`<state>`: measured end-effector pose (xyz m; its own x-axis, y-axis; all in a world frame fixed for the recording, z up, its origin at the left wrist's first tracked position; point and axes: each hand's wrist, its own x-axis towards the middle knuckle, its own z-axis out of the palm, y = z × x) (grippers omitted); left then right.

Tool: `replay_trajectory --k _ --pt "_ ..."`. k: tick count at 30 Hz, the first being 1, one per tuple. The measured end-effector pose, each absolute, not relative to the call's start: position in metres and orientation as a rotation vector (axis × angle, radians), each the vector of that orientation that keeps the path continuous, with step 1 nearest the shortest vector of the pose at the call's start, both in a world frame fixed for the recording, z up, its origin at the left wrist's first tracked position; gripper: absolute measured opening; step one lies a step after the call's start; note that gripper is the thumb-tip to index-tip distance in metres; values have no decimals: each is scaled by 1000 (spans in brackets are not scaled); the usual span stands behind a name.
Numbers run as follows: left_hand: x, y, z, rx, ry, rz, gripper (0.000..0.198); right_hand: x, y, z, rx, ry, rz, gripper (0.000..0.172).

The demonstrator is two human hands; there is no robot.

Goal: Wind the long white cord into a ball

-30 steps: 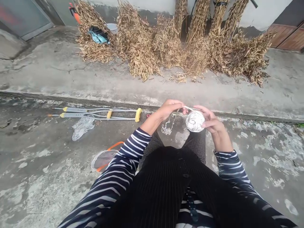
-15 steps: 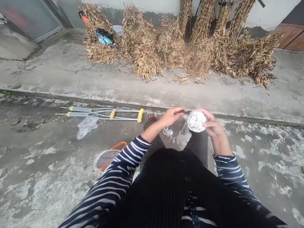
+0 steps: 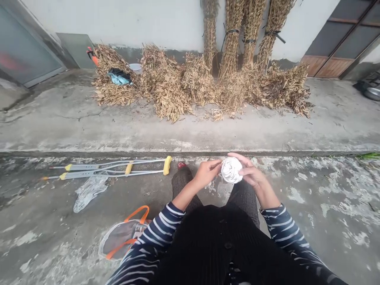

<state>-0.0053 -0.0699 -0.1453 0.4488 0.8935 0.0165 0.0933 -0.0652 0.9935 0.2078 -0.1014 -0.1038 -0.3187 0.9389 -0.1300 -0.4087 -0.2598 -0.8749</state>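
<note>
A round ball of white yarn (image 3: 231, 170) is in front of me, above my knees. My right hand (image 3: 252, 174) grips it from the right, with the thumb on the near side and the fingers around the far side. At the ball's left edge, my left hand (image 3: 207, 174) has its thumb and fingertips pinched together on the yarn; the strand itself is hard to make out. Loose white yarn (image 3: 211, 186) lies on the ground between my feet, partly hidden under the left hand.
Left of my feet lie crutches (image 3: 113, 168) with yellow pads, a clear plastic bag (image 3: 89, 194) and a mesh bag (image 3: 118, 239) with orange handles. A low concrete step (image 3: 118, 138) runs ahead. Dried plant stalks (image 3: 172, 95) are heaped along the wall.
My left hand has gone from extended fingers apart from the ball to a pinch at its edge. The view has tilted up, showing more wall. My right hand keeps hold of the ball.
</note>
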Motion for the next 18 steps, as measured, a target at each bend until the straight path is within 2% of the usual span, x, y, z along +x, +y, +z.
replay_trajectory --k 4,10,14,18 --pt "-8 -68 -147 1486 881 790 40 205 -102 -107 -827 -955 1783 64" --pt "-12 -53 -136 1473 923 813 32 207 -94 -96 -836 -896 1675 60" --pt "-15 -40 -142 1376 846 852 24 212 -81 -69 -840 -991 1554 56" --pt "-18 -28 -170 1325 847 877 19 215 -68 -20 -783 -1036 1373 51"
